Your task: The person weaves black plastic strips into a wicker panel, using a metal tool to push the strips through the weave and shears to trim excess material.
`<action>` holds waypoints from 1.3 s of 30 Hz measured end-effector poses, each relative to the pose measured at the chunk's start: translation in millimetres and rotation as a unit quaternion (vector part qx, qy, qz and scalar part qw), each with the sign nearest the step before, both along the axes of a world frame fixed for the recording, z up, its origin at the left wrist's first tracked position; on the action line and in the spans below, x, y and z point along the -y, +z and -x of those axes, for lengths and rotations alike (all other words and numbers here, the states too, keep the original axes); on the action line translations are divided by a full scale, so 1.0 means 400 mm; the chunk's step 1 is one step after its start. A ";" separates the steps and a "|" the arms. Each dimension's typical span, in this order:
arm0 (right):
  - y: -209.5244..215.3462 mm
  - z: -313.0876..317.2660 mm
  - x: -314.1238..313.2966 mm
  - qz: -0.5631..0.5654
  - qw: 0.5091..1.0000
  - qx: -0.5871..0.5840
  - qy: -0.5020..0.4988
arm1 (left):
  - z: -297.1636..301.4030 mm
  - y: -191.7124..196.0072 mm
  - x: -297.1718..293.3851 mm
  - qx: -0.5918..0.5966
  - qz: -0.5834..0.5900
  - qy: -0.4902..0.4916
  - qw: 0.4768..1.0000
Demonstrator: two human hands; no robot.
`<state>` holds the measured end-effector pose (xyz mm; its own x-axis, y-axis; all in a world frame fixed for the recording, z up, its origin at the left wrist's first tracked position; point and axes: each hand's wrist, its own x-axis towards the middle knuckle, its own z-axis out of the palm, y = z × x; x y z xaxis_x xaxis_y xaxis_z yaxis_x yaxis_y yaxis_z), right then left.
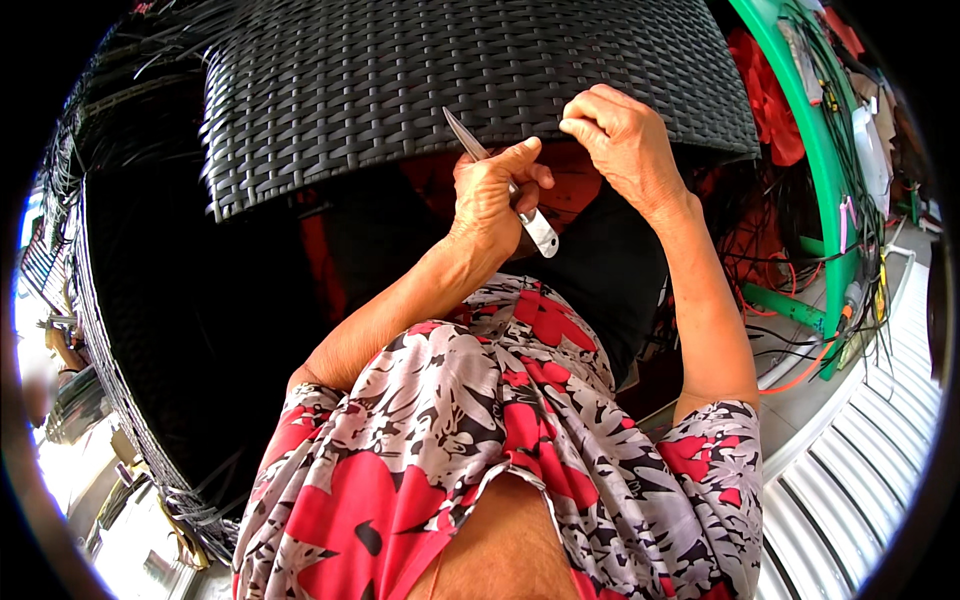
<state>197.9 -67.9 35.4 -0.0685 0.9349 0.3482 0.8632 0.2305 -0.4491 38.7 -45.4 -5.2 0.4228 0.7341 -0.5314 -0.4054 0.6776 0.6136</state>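
My left hand point(490, 195) is closed around a pointed metal awl point(541, 234), thumb stretched along it. Its tapered tip slants up and left over the weave, and a flat pale handle end with a small hole sticks out below my fingers. At the right, my right hand point(625, 140) is pinched shut at the lower edge of the weave. Whatever it grips, if anything, is hidden by the fingers. In front of both hands spreads a black woven rattan panel point(400, 75), curved, with a finished near edge.
Loose black strands point(150, 50) fray out at the panel's far left. On the right stands a green frame point(815, 120) with dark strands hanging from it and red cloth point(765, 100) beside it. An orange cord point(800, 380) runs near white slatted metal point(860, 480).
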 end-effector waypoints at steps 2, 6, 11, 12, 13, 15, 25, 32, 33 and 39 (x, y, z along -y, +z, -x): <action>-0.002 -0.003 0.000 0.007 1.000 0.020 0.001 | -0.021 -0.004 0.000 0.008 0.024 0.036 0.999; -0.002 0.025 -0.002 0.012 0.997 0.075 -0.028 | -0.027 -0.005 0.005 -0.023 0.019 0.052 0.998; -0.018 0.048 -0.039 0.029 0.990 0.114 -0.075 | -0.032 0.005 -0.002 -0.047 0.025 0.055 0.997; -0.023 0.052 -0.043 0.019 0.991 0.105 -0.087 | -0.033 -0.005 -0.001 -0.037 0.014 0.061 0.997; -0.019 0.037 -0.050 0.048 0.996 0.032 -0.073 | -0.033 -0.003 -0.002 -0.030 0.014 0.045 0.998; -0.002 -0.009 -0.050 0.102 0.987 -0.114 -0.044 | -0.022 0.008 0.001 -0.017 0.016 0.012 1.000; -0.020 -0.072 0.042 0.018 0.997 -0.021 -0.073 | -0.103 -0.010 0.021 0.029 0.061 -0.033 0.997; -0.020 -0.037 0.028 0.005 0.993 0.083 -0.085 | -0.112 0.004 0.017 0.010 0.064 -0.018 0.998; -0.025 -0.032 0.022 0.001 0.989 0.111 -0.099 | -0.112 0.003 0.019 0.006 0.062 -0.016 0.998; 0.002 -0.105 0.011 0.093 0.977 -0.184 -0.058 | -0.108 0.008 0.014 0.037 0.089 -0.068 0.993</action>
